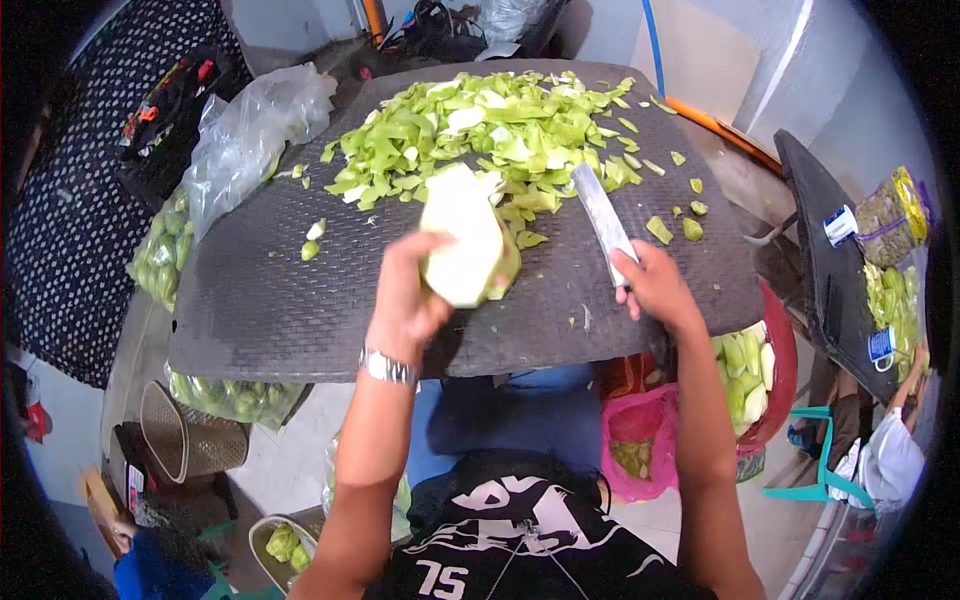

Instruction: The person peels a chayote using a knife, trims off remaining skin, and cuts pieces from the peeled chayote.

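A mostly peeled chayote (462,240), pale and slightly blurred, rests in my left hand (405,290), whose fingers curl round its side just above the table. Some green skin shows along its lower right edge. My right hand (652,285) grips a knife (600,210) near its lower end, the broad blade pointing up and away, apart from the chayote. Beyond both hands spreads a big heap of green peelings (480,135) on the dark woven table (280,300). Several small scraps (660,230) are scattered right of the knife.
A clear plastic bag (250,130) lies on the table's left edge. Bags of chayotes (165,250) stand below it. A red tub (780,370) holds peeled pieces beside a pink bag (640,425). A wicker basket (180,430) stands lower left. Another person (890,455) sits at the right.
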A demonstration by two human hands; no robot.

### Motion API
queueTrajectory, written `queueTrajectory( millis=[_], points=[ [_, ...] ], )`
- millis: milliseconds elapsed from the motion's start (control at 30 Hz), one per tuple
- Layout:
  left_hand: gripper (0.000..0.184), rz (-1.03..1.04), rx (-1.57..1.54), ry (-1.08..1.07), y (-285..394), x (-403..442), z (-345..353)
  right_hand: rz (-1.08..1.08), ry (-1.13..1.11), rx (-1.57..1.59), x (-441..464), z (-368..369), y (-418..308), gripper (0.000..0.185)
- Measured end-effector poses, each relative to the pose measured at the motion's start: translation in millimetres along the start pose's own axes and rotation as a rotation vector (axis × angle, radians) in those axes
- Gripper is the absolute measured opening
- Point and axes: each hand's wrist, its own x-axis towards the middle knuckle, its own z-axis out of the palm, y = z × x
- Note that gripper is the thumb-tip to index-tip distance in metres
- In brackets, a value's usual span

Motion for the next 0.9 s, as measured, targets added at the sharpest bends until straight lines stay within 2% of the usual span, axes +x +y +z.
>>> queueTrajectory(
  millis=[67, 133, 200, 267, 333, 400, 467, 533, 567, 633, 700, 767, 800, 867, 900],
  points=[
    [0.061, -0.139, 0.024, -0.275, -22.7, -34.1, -6.7, -0.002, -0.081, 0.004, 16.6, -11.1, 1.6, 0.027],
    [0.066, -0.206, 0.278, -0.171, -53.5, -67.5, 4.0, -0.017, -0.198, 0.053, 29.2, -19.3, 4.3, 0.026],
    [0.067, -0.436, 0.469, -0.33, -82.2, -80.0, 10.4, -0.017, -0.296, 0.072, 36.0, -24.1, 4.6, 0.026],
    [0.061, -0.524, 0.655, -0.598, -127.5, -69.6, 12.2, -0.023, -0.355, 0.094, 43.9, -24.7, 11.4, 0.027],
    [0.057, -0.594, 0.813, -0.724, -182.5, -51.1, 20.2, 0.003, -0.36, 0.098, 47.1, -23.6, 10.7, 0.027],
    [0.052, -0.533, 0.976, -0.758, -233.1, -29.9, 40.3, 0.028, -0.353, 0.124, 45.9, -23.7, 9.6, 0.027],
    [0.05, -0.589, 0.784, -0.734, -310.9, -5.9, 50.8, 0.045, -0.366, 0.129, 49.9, -24.0, 12.8, 0.028],
    [0.056, -0.685, 0.627, -0.67, -370.7, 12.0, 80.9, 0.049, -0.39, 0.135, 50.1, -24.3, 11.9, 0.028],
    [0.048, -0.657, 0.405, -0.66, -381.4, 10.4, 99.8, 0.054, -0.381, 0.142, 51.5, -23.7, 13.5, 0.029],
    [0.033, -0.592, -0.04, -0.616, -388.2, -0.1, 131.3, 0.048, -0.348, 0.152, 47.7, -22.0, 12.1, 0.027],
    [0.032, -0.682, -0.141, -0.581, -388.9, 0.4, 136.2, 0.011, -0.325, 0.172, 44.5, -20.9, 15.4, 0.026],
    [0.039, -0.571, 0.029, -0.712, -387.3, 0.1, 129.0, -0.008, -0.294, 0.166, 41.1, -21.6, 18.1, 0.027],
    [0.046, -0.409, 0.253, -0.847, -382.8, -2.4, 112.7, -0.02, -0.289, 0.166, 40.5, -20.1, 17.3, 0.027],
    [0.046, -0.324, 0.76, -1.122, -323.7, -8.5, 91.5, -0.035, -0.281, 0.2, 40.0, -19.4, 18.0, 0.028],
    [0.041, -0.413, 1.046, -1.272, -258.7, -14.4, 96.2, -0.05, -0.289, 0.196, 39.7, -21.1, 17.6, 0.028]
  ],
)
